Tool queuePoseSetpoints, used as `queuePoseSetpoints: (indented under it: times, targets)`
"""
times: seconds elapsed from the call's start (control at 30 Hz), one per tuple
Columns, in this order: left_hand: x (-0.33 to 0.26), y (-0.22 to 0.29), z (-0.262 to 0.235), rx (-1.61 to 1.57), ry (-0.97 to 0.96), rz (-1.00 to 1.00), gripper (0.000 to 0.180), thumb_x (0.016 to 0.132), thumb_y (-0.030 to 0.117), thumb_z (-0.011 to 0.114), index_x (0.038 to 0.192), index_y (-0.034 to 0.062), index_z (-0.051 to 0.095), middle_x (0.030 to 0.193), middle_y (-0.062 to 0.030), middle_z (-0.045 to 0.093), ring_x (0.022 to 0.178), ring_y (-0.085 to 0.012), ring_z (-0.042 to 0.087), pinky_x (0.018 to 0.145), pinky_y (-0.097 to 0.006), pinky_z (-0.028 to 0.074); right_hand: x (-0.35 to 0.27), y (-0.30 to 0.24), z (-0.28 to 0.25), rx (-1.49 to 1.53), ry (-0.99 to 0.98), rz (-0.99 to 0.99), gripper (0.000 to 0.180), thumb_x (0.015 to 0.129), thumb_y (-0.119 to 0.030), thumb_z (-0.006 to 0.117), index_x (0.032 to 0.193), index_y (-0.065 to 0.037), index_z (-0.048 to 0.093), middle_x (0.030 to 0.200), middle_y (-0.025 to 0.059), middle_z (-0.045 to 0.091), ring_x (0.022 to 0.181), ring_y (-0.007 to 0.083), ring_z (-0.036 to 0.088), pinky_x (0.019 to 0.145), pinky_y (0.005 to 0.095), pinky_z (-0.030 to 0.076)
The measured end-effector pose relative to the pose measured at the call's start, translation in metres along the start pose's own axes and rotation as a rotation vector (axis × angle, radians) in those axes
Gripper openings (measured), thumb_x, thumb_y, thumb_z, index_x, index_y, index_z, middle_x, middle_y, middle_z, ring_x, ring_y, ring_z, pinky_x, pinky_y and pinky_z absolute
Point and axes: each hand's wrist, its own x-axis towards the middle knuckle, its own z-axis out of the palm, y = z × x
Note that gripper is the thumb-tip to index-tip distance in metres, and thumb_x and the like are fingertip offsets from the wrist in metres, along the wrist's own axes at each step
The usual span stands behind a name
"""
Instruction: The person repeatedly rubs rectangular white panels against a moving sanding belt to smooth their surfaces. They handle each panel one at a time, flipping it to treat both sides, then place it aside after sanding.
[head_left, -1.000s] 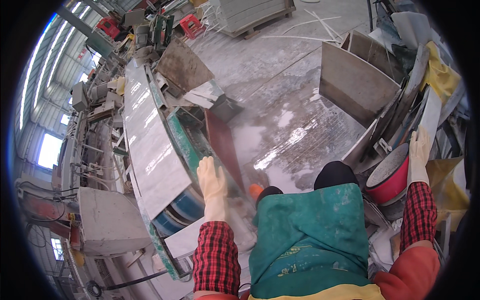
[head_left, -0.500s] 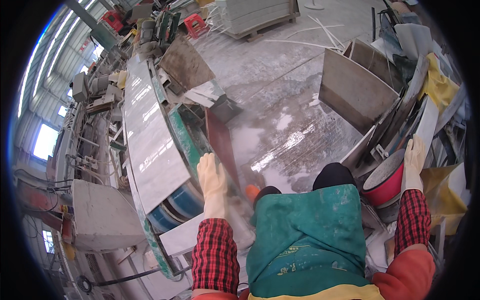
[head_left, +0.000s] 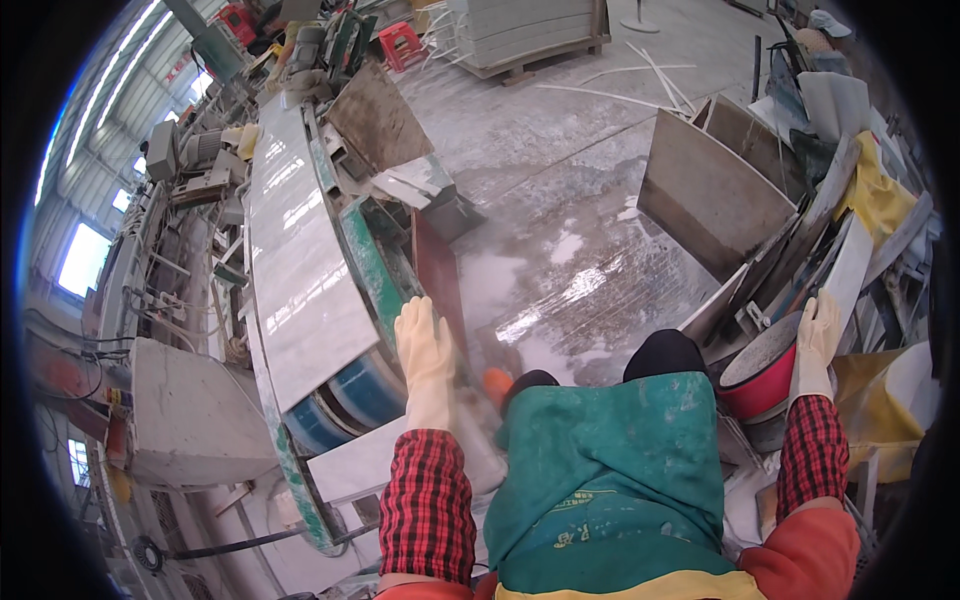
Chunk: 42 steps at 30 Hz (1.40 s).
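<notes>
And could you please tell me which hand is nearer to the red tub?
Right. The right hand is close beside the red tub, on its right; contact is unclear. The left hand is far to its left, near the blue roller.

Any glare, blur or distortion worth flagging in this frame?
Head view: glare streaks the pale slab and wet floor, and a window is washed out; head view: fisheye bends the slab's long edge; head view: left hand and right hand look fairly sharp.
</notes>
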Motion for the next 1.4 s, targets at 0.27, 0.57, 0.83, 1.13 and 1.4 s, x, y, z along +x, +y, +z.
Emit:
queuePoseSetpoints:
  times: [0.27, 0.57, 0.83, 1.13, 1.4]
  targets:
    - [0.000, 0.000, -0.003, -0.023, -0.016, -0.035, 0.042, 0.087, 0.010, 0.067, 0.127, -0.0010, 0.061, 0.134, -0.0235, 0.061, 0.129, -0.0402, 0.053, 0.112, -0.048, 0.037, -0.009, -0.011, -0.009, 0.019, 0.017, -0.046, 0.040, 0.099, -0.028, 0.055, 0.128, -0.003, 0.063, 0.128, 0.0165, 0.064, 0.121, 0.0350, 0.056, 0.105, 0.0431, 0.043]
    - [-0.002, -0.006, 0.003, -0.009, 0.048, 0.025, 0.041, 0.086, 0.009, 0.067, 0.124, -0.0021, 0.062, 0.129, -0.0226, 0.062, 0.124, -0.0396, 0.054, 0.109, -0.049, 0.039, -0.018, -0.016, -0.011, 0.031, 0.054, -0.070, 0.040, 0.098, -0.027, 0.056, 0.127, -0.001, 0.063, 0.127, 0.0187, 0.063, 0.120, 0.0363, 0.056, 0.105, 0.0447, 0.043]
    - [-0.003, -0.007, 0.005, -0.012, 0.085, 0.029, 0.040, 0.086, 0.010, 0.068, 0.123, -0.0030, 0.062, 0.128, -0.0221, 0.062, 0.123, -0.0399, 0.054, 0.109, -0.050, 0.038, -0.026, -0.026, -0.019, 0.067, 0.102, -0.120, 0.038, 0.097, -0.024, 0.058, 0.123, 0.003, 0.063, 0.124, 0.0215, 0.064, 0.115, 0.0391, 0.058, 0.102, 0.0465, 0.044]
    - [-0.001, -0.002, -0.003, -0.064, 0.126, 0.043, 0.039, 0.081, 0.006, 0.070, 0.118, -0.0033, 0.062, 0.120, -0.0206, 0.063, 0.114, -0.0386, 0.056, 0.103, -0.048, 0.042, -0.035, -0.042, -0.032, 0.088, 0.134, -0.159, 0.036, 0.094, -0.022, 0.059, 0.121, 0.002, 0.062, 0.117, 0.0208, 0.064, 0.109, 0.0400, 0.058, 0.097, 0.0464, 0.046]
    - [-0.002, -0.007, 0.002, -0.076, 0.174, 0.064, 0.040, 0.079, 0.005, 0.071, 0.116, -0.0028, 0.062, 0.116, -0.0195, 0.063, 0.111, -0.0381, 0.057, 0.101, -0.048, 0.043, -0.043, -0.050, -0.037, 0.059, 0.167, -0.193, 0.038, 0.093, -0.023, 0.060, 0.121, 0.003, 0.061, 0.117, 0.0210, 0.064, 0.110, 0.0402, 0.057, 0.097, 0.0474, 0.045]
